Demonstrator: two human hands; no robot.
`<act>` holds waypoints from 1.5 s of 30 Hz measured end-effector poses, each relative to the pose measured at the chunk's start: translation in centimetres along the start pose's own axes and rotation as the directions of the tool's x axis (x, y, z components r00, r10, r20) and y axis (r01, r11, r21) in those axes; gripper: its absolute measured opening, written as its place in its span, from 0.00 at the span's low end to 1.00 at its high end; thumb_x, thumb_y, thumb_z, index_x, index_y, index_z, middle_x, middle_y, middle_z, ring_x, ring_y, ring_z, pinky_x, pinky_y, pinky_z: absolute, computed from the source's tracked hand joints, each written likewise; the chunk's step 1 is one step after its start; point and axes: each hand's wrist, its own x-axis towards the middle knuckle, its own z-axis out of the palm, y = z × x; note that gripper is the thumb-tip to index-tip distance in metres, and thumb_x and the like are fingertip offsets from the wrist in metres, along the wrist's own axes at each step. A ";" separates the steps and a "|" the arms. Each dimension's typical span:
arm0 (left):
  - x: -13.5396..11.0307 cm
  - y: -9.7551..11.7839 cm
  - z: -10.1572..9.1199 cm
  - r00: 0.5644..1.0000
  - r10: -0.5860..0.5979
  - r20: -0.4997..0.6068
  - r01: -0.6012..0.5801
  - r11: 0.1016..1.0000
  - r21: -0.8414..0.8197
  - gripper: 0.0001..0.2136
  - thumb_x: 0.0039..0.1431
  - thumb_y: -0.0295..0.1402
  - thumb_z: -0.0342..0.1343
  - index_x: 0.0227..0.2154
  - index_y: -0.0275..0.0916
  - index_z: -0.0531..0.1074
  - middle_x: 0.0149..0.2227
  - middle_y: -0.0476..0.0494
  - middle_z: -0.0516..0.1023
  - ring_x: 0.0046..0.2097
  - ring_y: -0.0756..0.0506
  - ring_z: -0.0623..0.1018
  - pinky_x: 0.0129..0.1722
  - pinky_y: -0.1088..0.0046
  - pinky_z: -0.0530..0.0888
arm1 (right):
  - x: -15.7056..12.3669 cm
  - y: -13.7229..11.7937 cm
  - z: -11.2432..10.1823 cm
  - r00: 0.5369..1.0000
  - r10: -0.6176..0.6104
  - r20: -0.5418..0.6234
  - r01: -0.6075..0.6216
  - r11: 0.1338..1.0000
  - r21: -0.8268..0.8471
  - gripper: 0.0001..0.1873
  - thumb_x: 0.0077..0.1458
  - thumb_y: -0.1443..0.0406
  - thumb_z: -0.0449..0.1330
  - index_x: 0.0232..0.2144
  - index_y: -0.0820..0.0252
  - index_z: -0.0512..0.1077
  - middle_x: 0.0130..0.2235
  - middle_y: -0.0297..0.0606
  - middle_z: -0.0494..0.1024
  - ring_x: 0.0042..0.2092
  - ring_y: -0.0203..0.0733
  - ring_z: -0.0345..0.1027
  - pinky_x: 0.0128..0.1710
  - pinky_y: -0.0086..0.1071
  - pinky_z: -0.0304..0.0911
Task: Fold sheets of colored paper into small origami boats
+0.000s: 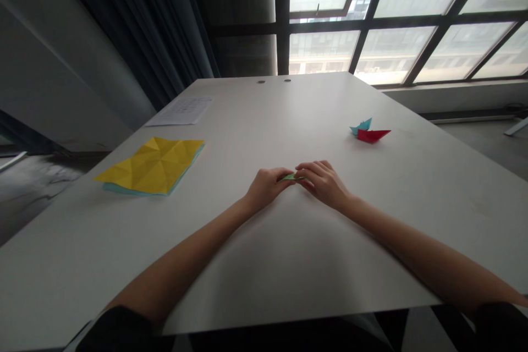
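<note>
A small folded piece of green paper [291,177] is pinched between my two hands, just above or on the white table [264,264]; most of it is hidden by fingers. My left hand [270,186] grips its left end with thumb and fingers closed. On the other end, my right hand [323,180] is closed too, its fingers curled over the paper. Beyond my right hand stand a red folded paper boat [373,136] and a blue folded paper boat [361,127], close against each other.
At the left lies a creased yellow paper sheet [159,165] on top of light blue paper [136,191]. Farther back is a printed white sheet [181,111]. Two round discs [260,82] show near the table's far edge. A dark curtain [165,22] and windows stand behind.
</note>
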 end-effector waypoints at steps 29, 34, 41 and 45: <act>0.2 -0.4 -0.3 0.994 0.102 -0.025 -0.096 0.979 0.183 0.12 0.57 0.39 0.49 0.38 0.39 0.73 0.33 0.48 0.78 0.32 0.50 0.76 0.33 0.78 0.68 | -0.3 2.0 -0.2 0.980 0.198 0.023 -0.198 0.954 0.225 0.09 0.52 0.59 0.57 0.33 0.56 0.71 0.31 0.36 0.75 0.37 0.40 0.64 0.41 0.34 0.56; 0.1 -0.7 -0.2 0.985 0.173 -0.025 -0.165 0.966 0.198 0.12 0.57 0.39 0.49 0.39 0.40 0.73 0.35 0.49 0.78 0.33 0.51 0.76 0.34 0.79 0.68 | -0.4 1.9 -0.3 0.988 0.153 -0.031 -0.142 0.965 0.220 0.08 0.52 0.59 0.57 0.32 0.56 0.72 0.30 0.36 0.76 0.36 0.39 0.64 0.40 0.34 0.56; 0.1 -0.6 -0.8 0.983 0.184 0.025 -0.185 0.948 0.259 0.12 0.58 0.38 0.48 0.35 0.39 0.74 0.30 0.48 0.78 0.29 0.51 0.74 0.31 0.78 0.67 | -0.4 1.9 -0.5 0.989 0.138 -0.049 -0.127 0.976 0.180 0.09 0.53 0.60 0.56 0.30 0.56 0.73 0.27 0.35 0.74 0.34 0.38 0.64 0.40 0.35 0.55; 0.3 -0.4 -0.7 0.979 0.201 0.000 -0.196 0.951 0.239 0.11 0.56 0.38 0.50 0.34 0.39 0.74 0.31 0.45 0.77 0.32 0.49 0.74 0.34 0.76 0.67 | -0.3 1.6 -0.7 0.990 0.136 -0.019 -0.127 0.961 0.245 0.09 0.54 0.60 0.55 0.32 0.57 0.72 0.29 0.37 0.75 0.35 0.39 0.65 0.39 0.35 0.57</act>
